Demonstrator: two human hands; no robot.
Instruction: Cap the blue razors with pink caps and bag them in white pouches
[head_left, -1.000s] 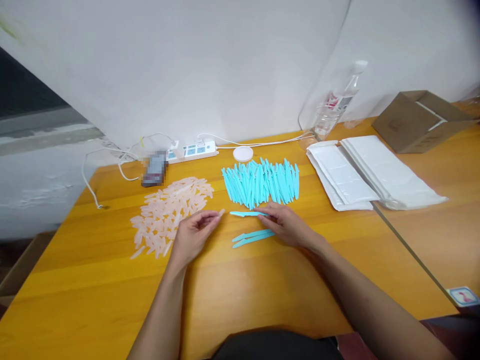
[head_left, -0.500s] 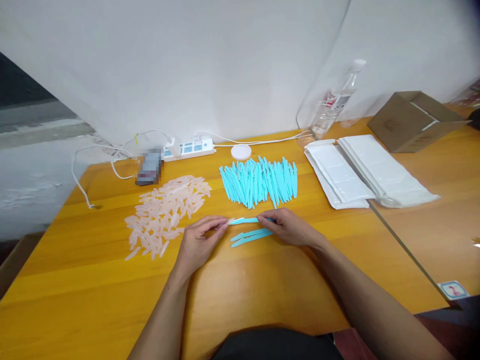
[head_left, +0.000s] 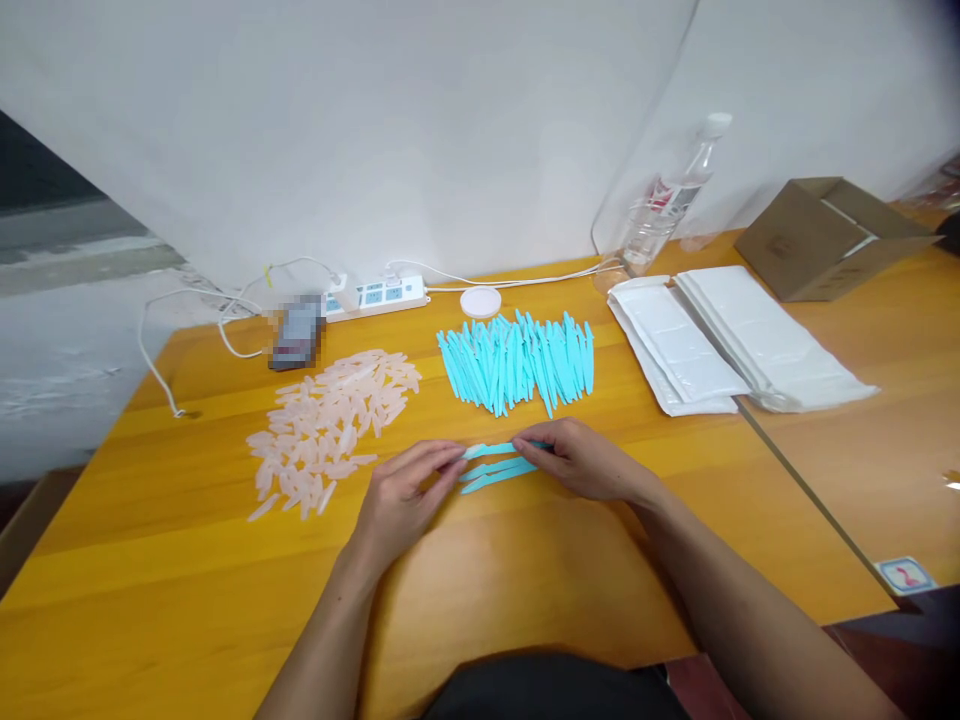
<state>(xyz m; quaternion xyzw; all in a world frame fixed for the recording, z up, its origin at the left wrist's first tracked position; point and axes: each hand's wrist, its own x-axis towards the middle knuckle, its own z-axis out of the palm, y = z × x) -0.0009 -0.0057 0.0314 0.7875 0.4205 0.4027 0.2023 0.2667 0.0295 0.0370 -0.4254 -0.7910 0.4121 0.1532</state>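
Note:
A slim turquoise eyebrow razor is held level between my two hands. My left hand pinches its blade end, where a pale clear cover seems to sit, though the fingertips partly hide it. The handle end is gripped by my right hand. Just below, two more turquoise razors lie side by side on the table, their right ends under my right hand. Beyond my hands is a pile of the same razors. To the left spreads a heap of pale pink, see-through blade covers.
A round white lid lies behind the razor pile, near a white power strip with cables. A blurred-out device is at left. White packets, a clear bottle and a cardboard box stand right on the wooden table.
The held razor has come slightly down toward the two lying razors, and my left fingers have shifted a little right and down along its blade end. Both hands keep hold.

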